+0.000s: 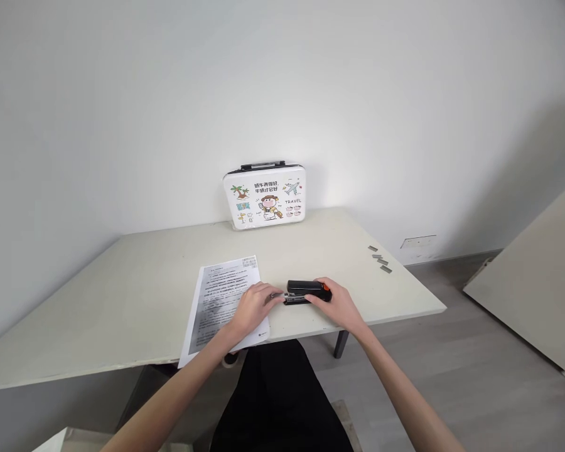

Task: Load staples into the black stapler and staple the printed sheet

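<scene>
A black stapler (306, 288) lies near the table's front edge, its tray showing below the raised top arm. My right hand (335, 304) is closed around its right end, where a bit of orange shows. At the stapler's left end, my left hand (255, 306) has its thumb and fingers pinched together by the tray; what they hold is too small to make out. That hand rests over the right side of a printed paper sheet (219, 301).
A white cartoon-printed case (265, 198) with a black handle stands against the wall at the table's back. Several grey staple strips (382, 261) lie near the right edge. The white table (136, 276) has its front edge close to my legs.
</scene>
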`<action>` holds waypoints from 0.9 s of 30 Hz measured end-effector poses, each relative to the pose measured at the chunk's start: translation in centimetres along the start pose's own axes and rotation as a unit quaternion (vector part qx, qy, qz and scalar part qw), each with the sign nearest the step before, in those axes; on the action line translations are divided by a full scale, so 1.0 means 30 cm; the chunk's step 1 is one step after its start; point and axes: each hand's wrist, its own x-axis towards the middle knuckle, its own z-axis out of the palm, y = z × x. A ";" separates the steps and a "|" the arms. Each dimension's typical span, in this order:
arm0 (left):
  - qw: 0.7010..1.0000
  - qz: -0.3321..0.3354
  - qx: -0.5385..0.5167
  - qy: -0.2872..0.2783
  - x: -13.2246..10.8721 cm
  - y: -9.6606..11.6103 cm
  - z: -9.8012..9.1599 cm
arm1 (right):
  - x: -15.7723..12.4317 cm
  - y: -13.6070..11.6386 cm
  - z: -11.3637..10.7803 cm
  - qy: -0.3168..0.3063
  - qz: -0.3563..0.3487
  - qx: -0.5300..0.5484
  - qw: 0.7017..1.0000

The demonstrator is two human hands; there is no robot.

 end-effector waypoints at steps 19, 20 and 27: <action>0.983 0.097 -0.118 -0.104 0.077 -0.045 -0.041 | 0.005 0.029 -0.013 -0.076 -0.037 0.051 0.995; 0.982 0.097 -0.119 -0.108 0.088 -0.046 -0.034 | 0.005 0.029 -0.014 -0.079 -0.040 0.051 0.995; 0.985 0.090 -0.103 -0.110 0.108 -0.067 -0.010 | 0.005 0.045 -0.008 -0.075 -0.039 0.044 0.995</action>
